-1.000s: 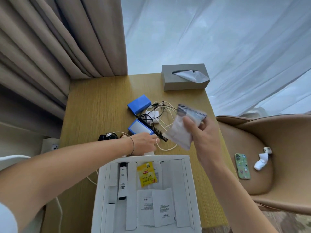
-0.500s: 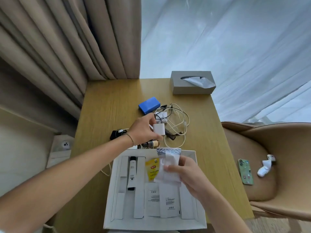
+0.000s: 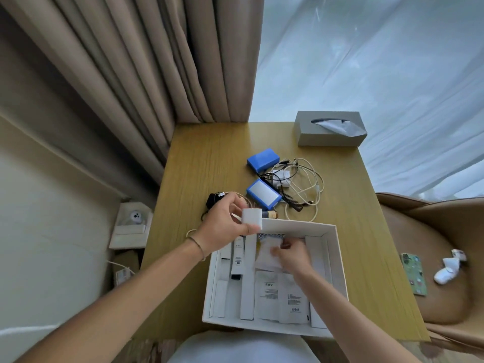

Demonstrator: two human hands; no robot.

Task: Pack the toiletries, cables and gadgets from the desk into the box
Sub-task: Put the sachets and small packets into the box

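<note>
Charger cube [image 3: 252,219], pinched in left hand [image 3: 225,226], hovers at box [image 3: 337,247] far rim; right hand [image 3: 293,255] inside presses clear sachet [image 3: 267,255] flat.

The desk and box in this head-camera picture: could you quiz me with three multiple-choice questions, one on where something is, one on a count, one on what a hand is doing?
1. Where is the grey tissue box?
A. at the desk's far right corner
B. inside the white box
C. on the chair

2. How many blue boxes lie on the desk?
A. one
B. two
C. four

3. What is the left hand doing?
A. resting flat on the desk
B. holding a white charger cube
C. pulling a tissue

Answers:
1 A: it stands at the far edge by the sheer curtain.
2 B: one blue box lies farther off, another blue box nearer, beside the cables.
3 B: its fingers pinch the white charger cube above the far rim of the white box, while the right hand presses a clear pouch inside.
</note>
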